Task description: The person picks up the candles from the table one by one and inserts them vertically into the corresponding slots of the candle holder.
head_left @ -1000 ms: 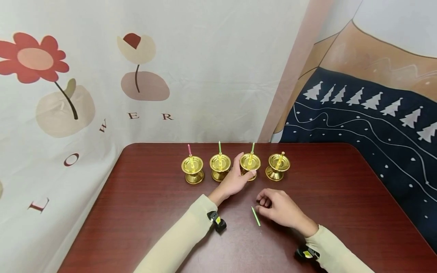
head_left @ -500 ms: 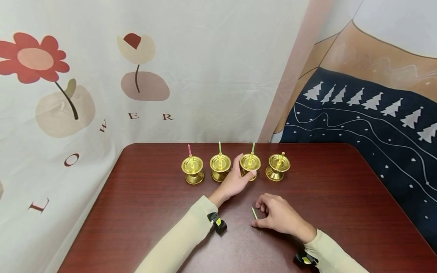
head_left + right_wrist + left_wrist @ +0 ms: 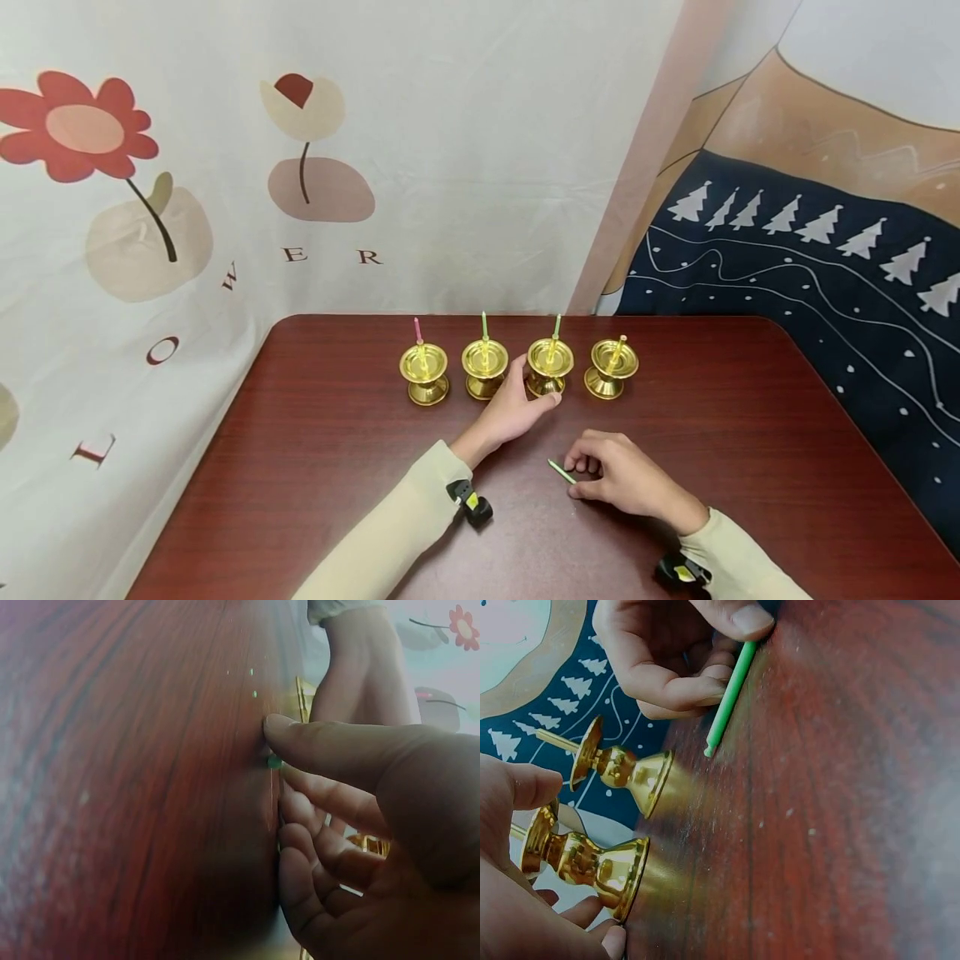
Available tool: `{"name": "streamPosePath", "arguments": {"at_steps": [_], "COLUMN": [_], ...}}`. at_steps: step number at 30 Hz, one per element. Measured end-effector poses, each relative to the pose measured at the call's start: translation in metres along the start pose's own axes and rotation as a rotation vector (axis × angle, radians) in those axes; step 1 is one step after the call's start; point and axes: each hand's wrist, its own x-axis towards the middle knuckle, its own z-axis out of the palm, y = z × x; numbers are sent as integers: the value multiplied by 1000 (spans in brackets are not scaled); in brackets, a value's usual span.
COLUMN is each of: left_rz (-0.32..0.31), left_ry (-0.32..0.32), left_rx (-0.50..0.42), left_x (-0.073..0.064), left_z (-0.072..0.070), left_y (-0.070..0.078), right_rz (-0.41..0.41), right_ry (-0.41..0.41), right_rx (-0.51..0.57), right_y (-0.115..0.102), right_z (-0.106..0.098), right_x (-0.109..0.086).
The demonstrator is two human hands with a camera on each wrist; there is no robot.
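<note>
Four-in-a-row brass candle holders are avoided as a count: several brass candle holders stand in a row, and my left hand [image 3: 517, 408] reaches round the third from the left, the brass candle holder [image 3: 546, 385]. Its thumb and fingers are loosely spread beside the rim and base, and a green candle [image 3: 556, 327] stands upright in that holder. My right hand [image 3: 626, 475] is low over the table, its thumb and forefinger pinching a thin green candle [image 3: 731, 697] near one end. The candle's other end points toward the left hand in the head view.
Left of that holder are one with a green candle [image 3: 484, 327] and one with a pink candle [image 3: 418, 331]. The rightmost holder [image 3: 604, 383] shows only a short gold stem. A printed curtain [image 3: 465, 167] hangs behind the dark red table [image 3: 300, 467].
My right thumb has come to the loose green candle, which has turned on the table and is now pinched. My left hand has slid slightly toward me along the third holder.
</note>
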Motion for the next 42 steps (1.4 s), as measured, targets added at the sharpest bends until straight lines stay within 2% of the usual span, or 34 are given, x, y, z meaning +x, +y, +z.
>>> {"name": "streamPosePath", "arguments": {"at_steps": [4, 8, 12, 17, 20, 26, 27, 30, 33, 35, 38, 42], "left_rz": [-13, -25, -41, -53, -28, 6, 7, 3, -21, -25, -2, 37], "left_ry": [9, -3, -57, -122, -162, -211, -218, -245, -267, -275, -268, -252], "left_rx": [32, 53, 44, 52, 64, 148, 145, 102, 65, 72, 131, 178], "left_x": [-5, -21, -38, -42, -40, -24, -23, -25, -29, -28, -18, 4], "left_z": [1, -5, -12, -10, -8, 5, 6, 5, 3, 6, 15, 35], "left_y": [-1, 24, 57, 68, 66, 41, 42, 54, 71, 73, 59, 20], "right_rz": [-22, -11, -5, 6, 7, -76, -93, -129, -132, -114, -66, -19], "right_ry": [-9, -32, -40, -36, -38, -49, -55, -84, -118, -140, -167, -184], "right_rx": [27, 41, 42, 36, 41, 16, 11, 0, -14, -27, -44, -66], "right_y": [3, 5, 6, 5, 6, 9, 10, 12, 13, 14, 16, 19], "right_z": [-2, -5, -6, -6, -5, -8, -9, -13, -18, -23, -32, -44], "right_x": [-3, -6, -7, -8, -8, -9, -9, -11, -12, -13, -16, -21]}}
